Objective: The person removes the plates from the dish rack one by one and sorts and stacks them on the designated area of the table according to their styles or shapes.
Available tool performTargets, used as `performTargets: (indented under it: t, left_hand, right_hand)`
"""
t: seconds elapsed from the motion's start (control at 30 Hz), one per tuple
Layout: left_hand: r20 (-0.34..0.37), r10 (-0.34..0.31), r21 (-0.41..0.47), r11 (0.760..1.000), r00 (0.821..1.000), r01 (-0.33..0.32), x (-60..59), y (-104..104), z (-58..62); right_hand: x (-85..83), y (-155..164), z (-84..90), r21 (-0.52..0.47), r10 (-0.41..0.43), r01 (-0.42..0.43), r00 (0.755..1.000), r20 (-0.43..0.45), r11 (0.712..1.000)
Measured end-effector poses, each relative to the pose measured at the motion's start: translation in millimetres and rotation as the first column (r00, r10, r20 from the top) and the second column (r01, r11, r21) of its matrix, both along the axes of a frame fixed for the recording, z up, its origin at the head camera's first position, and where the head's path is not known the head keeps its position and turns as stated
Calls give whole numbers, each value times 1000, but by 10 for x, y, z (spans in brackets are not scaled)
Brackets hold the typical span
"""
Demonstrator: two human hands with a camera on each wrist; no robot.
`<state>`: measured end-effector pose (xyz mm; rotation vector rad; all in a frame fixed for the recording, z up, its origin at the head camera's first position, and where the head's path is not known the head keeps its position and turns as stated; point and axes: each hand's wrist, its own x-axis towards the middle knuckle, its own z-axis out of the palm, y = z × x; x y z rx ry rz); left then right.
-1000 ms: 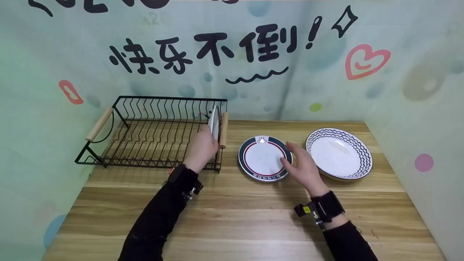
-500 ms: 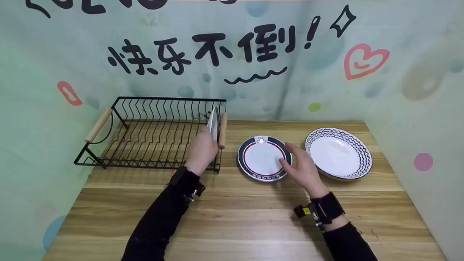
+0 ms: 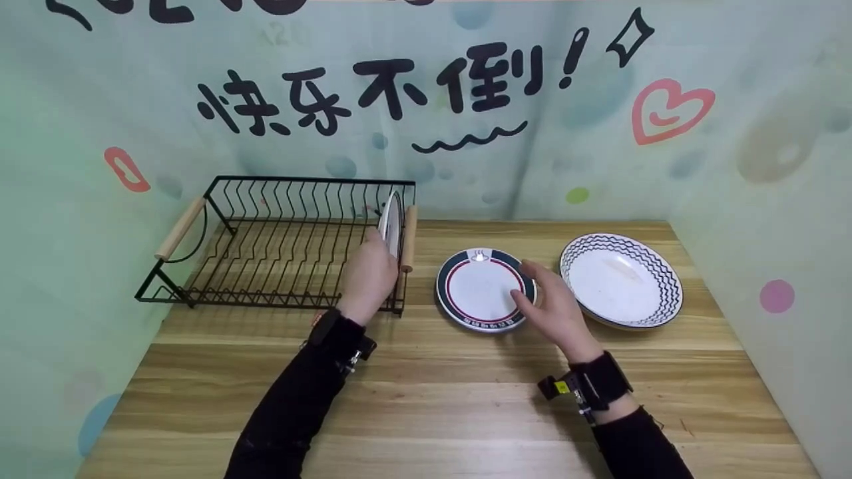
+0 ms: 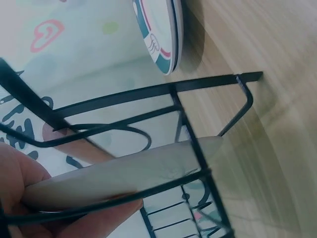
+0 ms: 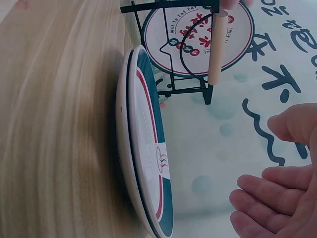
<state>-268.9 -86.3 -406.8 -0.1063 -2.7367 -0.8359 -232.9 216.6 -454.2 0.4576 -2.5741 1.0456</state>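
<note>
A white plate (image 3: 393, 223) stands on edge in the rightmost slots of the black wire dish rack (image 3: 279, 299). My left hand (image 3: 370, 276) grips its near rim, and in the left wrist view the fingers (image 4: 106, 218) and thumb lie on either side of the plate (image 4: 124, 171). Red lettering shows on that plate's face (image 5: 163, 29) in the right wrist view. My right hand (image 3: 554, 309) hovers open over the right edge of a small stack of plates (image 3: 486, 293), the top one green-rimmed with a red ring; nothing is between its fingers.
A large white bowl (image 3: 622, 283) with a wavy black rim pattern sits right of the plate stack. The rack has wooden handles (image 3: 181, 228) at both ends. A printed backdrop (image 3: 466, 186) closes off the back of the wooden table (image 3: 452, 412).
Both hands stay almost where they were. The left hand shifts very slightly, still holding the plate in the rack; the other dishes have not moved.
</note>
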Motion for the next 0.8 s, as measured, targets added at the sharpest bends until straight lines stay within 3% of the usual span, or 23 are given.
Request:
performTargets:
  t: [0.53, 0.8]
  left_hand:
    - [-147, 48, 71, 997, 988, -38, 95, -68, 85]
    - [-207, 36, 166, 986, 978, -2, 153, -115, 153]
  right_hand:
    - [-1, -44, -3, -30, 48, -48, 999, -26, 998]
    - [18, -73, 26, -64, 56, -58, 998, -40, 996]
